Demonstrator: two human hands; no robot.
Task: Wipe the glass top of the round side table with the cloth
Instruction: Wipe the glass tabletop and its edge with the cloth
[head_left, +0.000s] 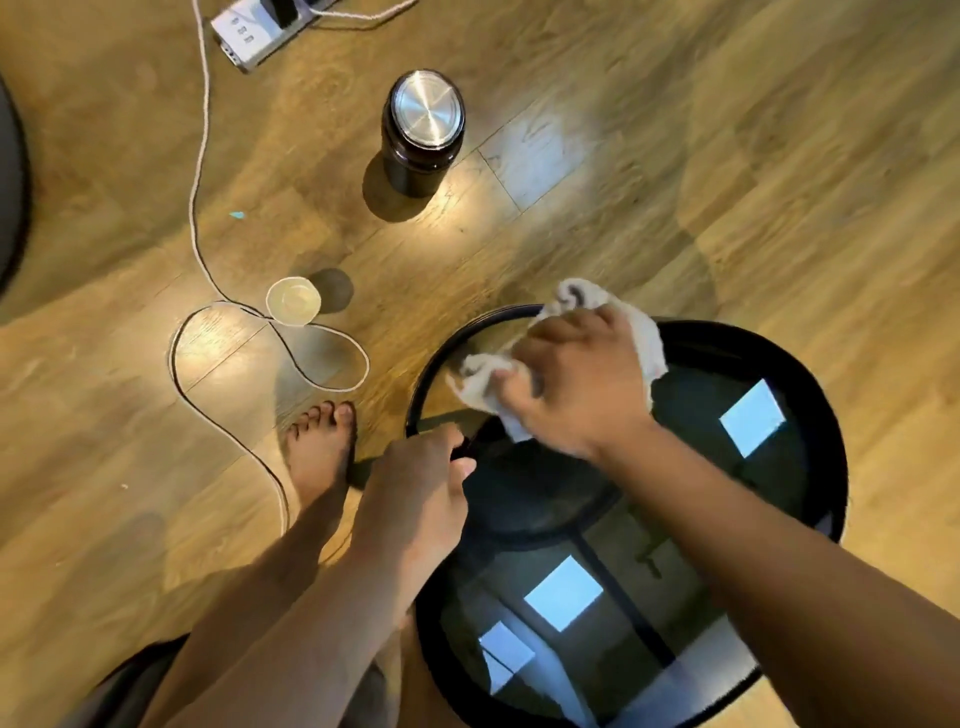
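Nearby, lidded flask (422, 132), small cup (293, 301)

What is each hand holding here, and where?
Right hand presses the bunched cloth mid-bundle; left hand grips the table rim.

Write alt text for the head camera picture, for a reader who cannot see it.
A person's right hand presses a white cloth onto the far edge of a round glass-topped table, while the left hand grips the rim. On the wooden floor beyond stand a dark flask, a small cup and a looping cable.
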